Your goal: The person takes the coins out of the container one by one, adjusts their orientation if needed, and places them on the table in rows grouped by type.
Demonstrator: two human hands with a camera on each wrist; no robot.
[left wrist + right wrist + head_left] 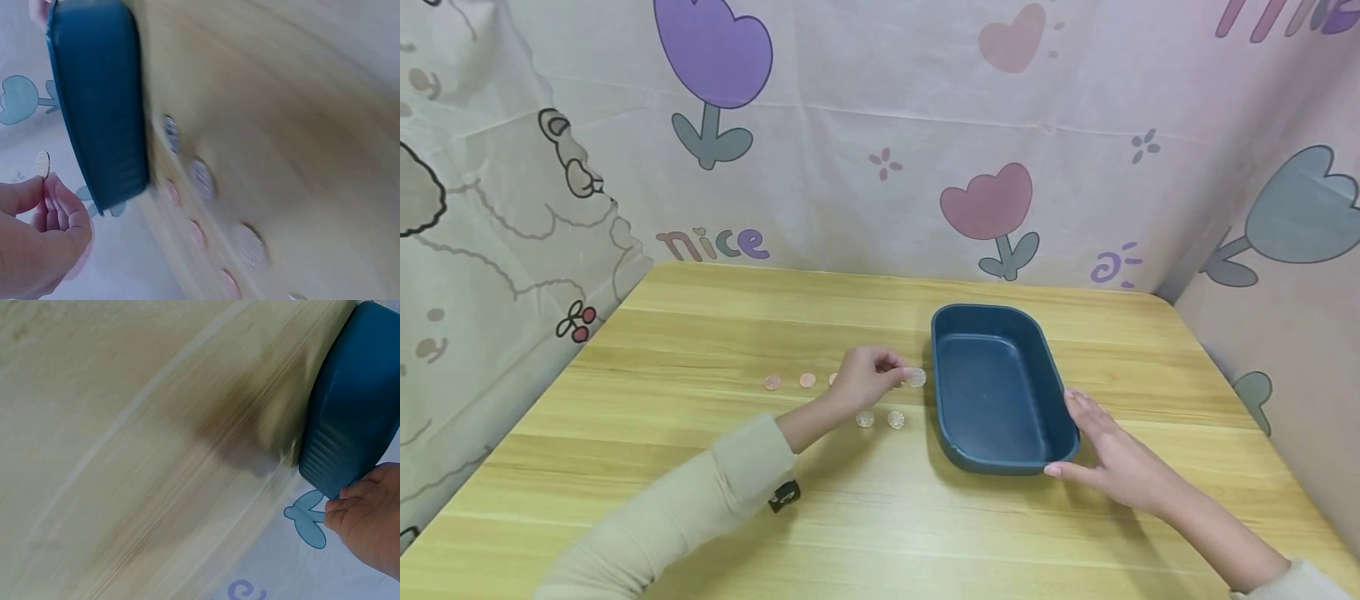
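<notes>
My left hand (868, 379) pinches a silvery coin (916, 377) between thumb and fingertips, just left of a dark blue rectangular tub (951, 446). In the left wrist view the coin (42, 164) stands on edge above the fingertips. Several more coins lie on the table: a row of copper-coloured ones (807, 381), partly hidden behind the left hand, and silvery ones (896, 420) nearer the front. My right hand (1112, 462) rests against the tub's front right corner, fingers along its right side and thumb at the front rim. The tub's inside floor is bare.
A light wooden table (880, 533) carries everything. Behind it and at both sides hangs a pale cloth (850, 200) printed with tulips and hearts. A small black object (785, 496) shows beneath the left sleeve.
</notes>
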